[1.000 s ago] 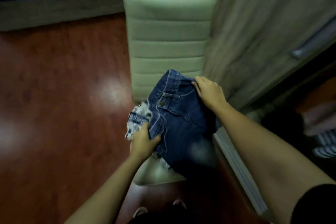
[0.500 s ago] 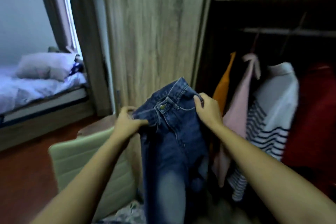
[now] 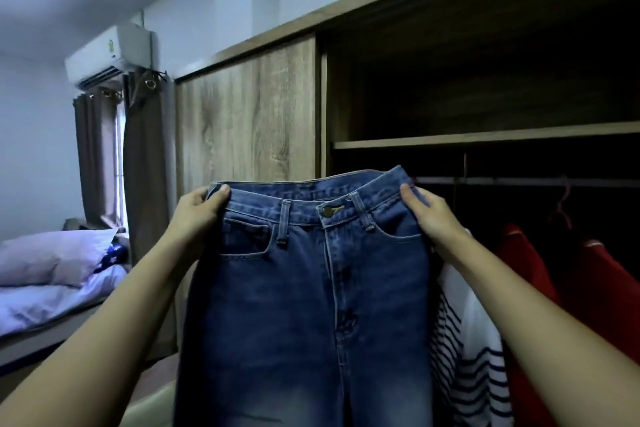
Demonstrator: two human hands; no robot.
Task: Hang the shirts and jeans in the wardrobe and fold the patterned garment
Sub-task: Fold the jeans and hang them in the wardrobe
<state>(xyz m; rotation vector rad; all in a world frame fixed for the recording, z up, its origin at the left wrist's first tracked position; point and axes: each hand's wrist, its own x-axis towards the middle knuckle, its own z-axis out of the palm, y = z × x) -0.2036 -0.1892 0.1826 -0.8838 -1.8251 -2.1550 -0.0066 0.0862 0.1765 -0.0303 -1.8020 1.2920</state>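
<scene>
Blue jeans [image 3: 304,288] hang spread out flat in front of me, front side facing me, legs dropping out of view below. My left hand [image 3: 199,210] pinches the left end of the waistband with the thumb on top. My right hand [image 3: 429,213] grips the right end of the waistband. Behind the jeans stands the open wardrobe [image 3: 485,97] with its hanging rail [image 3: 519,181]. The patterned garment is not in view.
A striped white shirt [image 3: 467,357] and red garments [image 3: 588,305] hang on the rail at right, with an empty hanger [image 3: 562,208] above them. A shelf [image 3: 485,139] crosses the wardrobe. The closed wooden door [image 3: 249,114] is left of centre; bed and pillow [image 3: 52,256] at far left.
Both hands lifted the jeans from the chair up to face height and pulled the waistband wide and flat. My view swung up from the floor to the wardrobe.
</scene>
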